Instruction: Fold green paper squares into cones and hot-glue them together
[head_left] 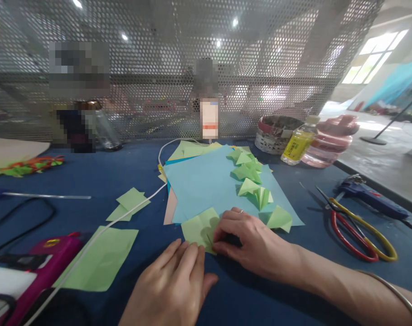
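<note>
A light green square of paper [199, 226] lies partly over the near edge of a stack of blue sheets [206, 185]. My left hand [178, 276] rests palm down, its fingers extended over the paper's near edge. At the right edge, my right hand [244, 233] is closed, thumb and fingers pinched on the same paper. A small crease shows beside the right fingertips. Several folded green paper pieces [248, 172] run down the right side of the blue sheets, and one more folded piece [279, 218] sits just beyond my right hand.
Loose green sheets [100, 262] lie left, crossed by a white cable [124, 213]. Scissors [355, 235] and a blue glue gun [372, 197] are at right. A yellow-labelled bottle [299, 140], a pink jug [330, 147] and a round container [269, 140] stand behind. Perforated mesh [158, 54] closes the back.
</note>
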A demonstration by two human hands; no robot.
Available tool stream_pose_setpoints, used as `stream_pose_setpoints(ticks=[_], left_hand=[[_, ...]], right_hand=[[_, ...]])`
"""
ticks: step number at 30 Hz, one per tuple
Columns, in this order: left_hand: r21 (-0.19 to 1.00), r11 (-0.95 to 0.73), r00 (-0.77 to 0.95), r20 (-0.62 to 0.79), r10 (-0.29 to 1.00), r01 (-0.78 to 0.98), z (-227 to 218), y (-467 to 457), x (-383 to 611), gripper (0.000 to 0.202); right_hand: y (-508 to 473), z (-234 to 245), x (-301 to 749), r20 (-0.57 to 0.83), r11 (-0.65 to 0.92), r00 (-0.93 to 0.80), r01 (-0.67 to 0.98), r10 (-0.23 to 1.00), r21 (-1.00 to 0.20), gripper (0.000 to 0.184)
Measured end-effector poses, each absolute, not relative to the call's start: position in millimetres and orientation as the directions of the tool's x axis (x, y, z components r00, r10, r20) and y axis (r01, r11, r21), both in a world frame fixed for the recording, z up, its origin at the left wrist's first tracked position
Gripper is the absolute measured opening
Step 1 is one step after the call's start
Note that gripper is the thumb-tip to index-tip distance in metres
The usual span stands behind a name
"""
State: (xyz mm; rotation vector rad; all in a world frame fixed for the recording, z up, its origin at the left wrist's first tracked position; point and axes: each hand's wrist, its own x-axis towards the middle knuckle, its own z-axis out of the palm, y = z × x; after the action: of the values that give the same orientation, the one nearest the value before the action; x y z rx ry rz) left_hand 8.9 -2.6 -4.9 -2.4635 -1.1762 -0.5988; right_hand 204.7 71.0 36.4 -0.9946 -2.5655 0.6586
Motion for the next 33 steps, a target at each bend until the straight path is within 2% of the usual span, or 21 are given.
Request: stream_pose_setpoints(ticks=[2, 4, 8, 13, 18, 24, 29, 33], left_hand=[[-0.051, -0.608, 0.532, 0.546, 0.647, 0.792, 0.2, 1.9, 9.7, 0.027], [0.080, -0.611, 0.472, 0.559, 0.682, 0.788, 5.8, 9.2, 8.1, 0.028], [0.341, -0.476, 0.315, 0.431, 0.846, 0.811, 12.4, 28.1, -2.3, 0.020], [0.463, -0.400, 0.226, 0.387, 0.894, 0.791, 15.1, 42.4, -9.3, 0.018], [0.597, -0.457, 0.246, 0.402, 0.882, 0.659, 19.2, 44.2, -7.9, 0.022], [0.598, -0.490, 0.264, 0.428, 0.864, 0.635, 19.0, 44.6, -12.3, 0.038], [0.497, -0.601, 0.390, 0.468, 0.793, 0.626, 19.7, 45.3, -12.6, 0.037], [0.407, -0.624, 0.419, 0.488, 0.766, 0.667, 21.8, 42.5, -12.9, 0.034]], right_hand=[[70.0, 36.1, 203.8, 0.121, 0.660, -0.711, 0.557, 0.693, -0.504, 0.011], [69.0, 35.8, 203.2, 0.127, 0.672, -0.716, 0.559, 0.687, -0.486, 0.014], [67.1, 36.9, 202.9, 0.121, 0.679, -0.718, 0.571, 0.686, -0.462, 0.011], [64.4, 38.8, 203.5, 0.124, 0.685, -0.722, 0.567, 0.680, -0.457, 0.013], [61.6, 35.7, 202.9, 0.185, 0.683, -0.704, 0.536, 0.686, -0.496, 0.024], [59.8, 32.4, 203.0, 0.196, 0.660, -0.678, 0.536, 0.708, -0.526, 0.028], [59.7, 32.9, 202.5, 0.193, 0.655, -0.673, 0.543, 0.714, -0.526, 0.030], [60.8, 31.9, 202.5, 0.228, 0.679, -0.676, 0.534, 0.701, -0.503, 0.029]])
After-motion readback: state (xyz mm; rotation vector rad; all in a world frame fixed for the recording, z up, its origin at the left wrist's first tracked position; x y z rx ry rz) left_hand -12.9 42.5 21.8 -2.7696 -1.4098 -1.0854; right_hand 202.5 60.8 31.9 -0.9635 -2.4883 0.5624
